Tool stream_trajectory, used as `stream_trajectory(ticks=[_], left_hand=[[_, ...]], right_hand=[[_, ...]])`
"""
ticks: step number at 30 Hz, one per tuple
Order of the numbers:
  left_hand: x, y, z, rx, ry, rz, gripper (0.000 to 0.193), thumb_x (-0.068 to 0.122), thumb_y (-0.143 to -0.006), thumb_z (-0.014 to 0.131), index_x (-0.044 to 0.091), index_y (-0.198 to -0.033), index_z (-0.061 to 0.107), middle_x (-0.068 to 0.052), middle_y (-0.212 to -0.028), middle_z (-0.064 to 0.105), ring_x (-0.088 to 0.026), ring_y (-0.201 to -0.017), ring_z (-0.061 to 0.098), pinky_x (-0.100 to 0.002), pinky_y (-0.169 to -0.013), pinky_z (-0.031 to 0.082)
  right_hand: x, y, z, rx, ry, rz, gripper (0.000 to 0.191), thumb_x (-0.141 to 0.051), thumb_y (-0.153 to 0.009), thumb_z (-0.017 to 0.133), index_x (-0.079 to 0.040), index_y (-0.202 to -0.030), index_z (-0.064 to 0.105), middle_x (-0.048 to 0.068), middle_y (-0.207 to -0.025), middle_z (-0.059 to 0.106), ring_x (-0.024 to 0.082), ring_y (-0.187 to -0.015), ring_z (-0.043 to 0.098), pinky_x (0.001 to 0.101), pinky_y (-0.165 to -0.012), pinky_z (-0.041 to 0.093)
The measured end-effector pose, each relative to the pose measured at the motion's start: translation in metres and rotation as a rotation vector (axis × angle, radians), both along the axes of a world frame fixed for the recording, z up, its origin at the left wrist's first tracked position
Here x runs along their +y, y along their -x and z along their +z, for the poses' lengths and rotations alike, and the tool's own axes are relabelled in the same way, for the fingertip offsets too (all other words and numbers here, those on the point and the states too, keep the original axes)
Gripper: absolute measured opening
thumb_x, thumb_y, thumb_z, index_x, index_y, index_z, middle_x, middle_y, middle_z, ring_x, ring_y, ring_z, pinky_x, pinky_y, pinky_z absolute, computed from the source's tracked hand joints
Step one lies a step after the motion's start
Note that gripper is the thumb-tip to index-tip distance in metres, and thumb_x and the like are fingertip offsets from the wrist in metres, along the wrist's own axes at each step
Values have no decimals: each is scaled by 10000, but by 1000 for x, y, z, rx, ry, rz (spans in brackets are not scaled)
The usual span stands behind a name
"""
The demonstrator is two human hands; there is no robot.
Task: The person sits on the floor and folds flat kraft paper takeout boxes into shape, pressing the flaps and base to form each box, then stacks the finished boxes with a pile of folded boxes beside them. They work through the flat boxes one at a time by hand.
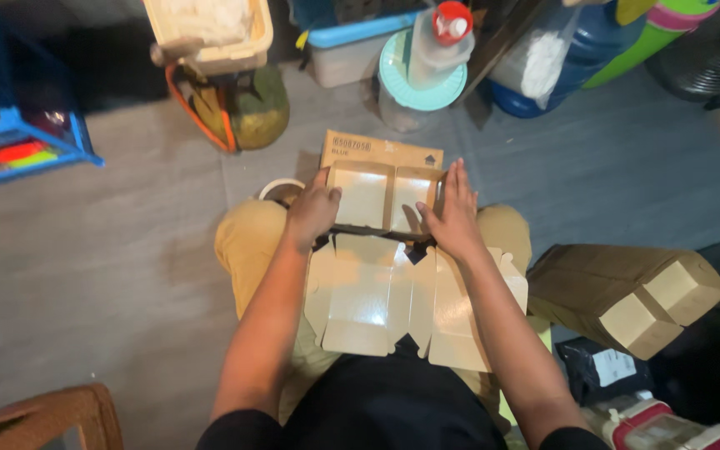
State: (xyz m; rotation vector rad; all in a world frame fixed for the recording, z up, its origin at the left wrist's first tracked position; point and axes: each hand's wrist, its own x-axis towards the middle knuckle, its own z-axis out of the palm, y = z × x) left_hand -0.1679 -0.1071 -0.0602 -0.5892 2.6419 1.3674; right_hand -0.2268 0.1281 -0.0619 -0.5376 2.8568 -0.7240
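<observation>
Head view, seated position, knees in tan trousers (247,242) over a grey tiled floor (110,250).

One partly folded cardboard box (381,196), brown, resting at the knees: two inner panels tilted up, back flap raised behind. One flat die-cut box blank (377,300) spread across the lap, just below the folded box.

Left hand (312,212): fingers curled, pressed on the left edge of the folded box, thumb on the inner panel. Right hand (452,218): fingers extended and nearly flat, pressed against the right wall of the same box. Neither closed in a full grasp.

One stack of finished brown boxes (627,292) on its side at right, two square ends visible. One roll of tape (279,188), partly hidden behind the left knee.

Containers at top: one cream basket (243,50) with pale contents; one clear tub with blue lid (352,46); one clear jar with teal lid (414,87), a red-capped bottle (443,37) on top; contents unclear. One blue rack (27,133) at left.
</observation>
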Motion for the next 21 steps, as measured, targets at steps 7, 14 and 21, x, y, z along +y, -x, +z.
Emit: stream_trajectory(ticks=[7, 14, 21], left_hand=[[6, -14, 9, 380, 106, 110, 625, 288, -958, 654, 49, -1495, 439, -241, -1417, 530, -437, -1313, 509, -483, -1058, 417], [21, -48, -15, 793, 171, -203, 174, 180, -830, 756, 87, -967, 702, -84, -982, 705, -291, -952, 673, -417, -851, 549], [57, -66, -37, 691, 232, -735, 264, 277, -850, 775, 80, -1021, 730, -37, -1056, 697, -236, -1039, 652, -385, -837, 519]], right_hand=[[24, 3, 17, 248, 393, -63, 632, -275, -1008, 642, -79, -1556, 396, 173, -1635, 388, 372, -1568, 274, 486, -1259, 244], [40, 21, 7, 256, 98, -142, 476, -322, -983, 646, -107, -1398, 556, 144, -1489, 539, 352, -1496, 371, 599, -1211, 204], [36, 22, -16, 145, -64, -89, 556, -436, -1014, 575, -104, -1457, 516, 169, -1338, 638, 325, -1293, 561, 534, -1108, 376]])
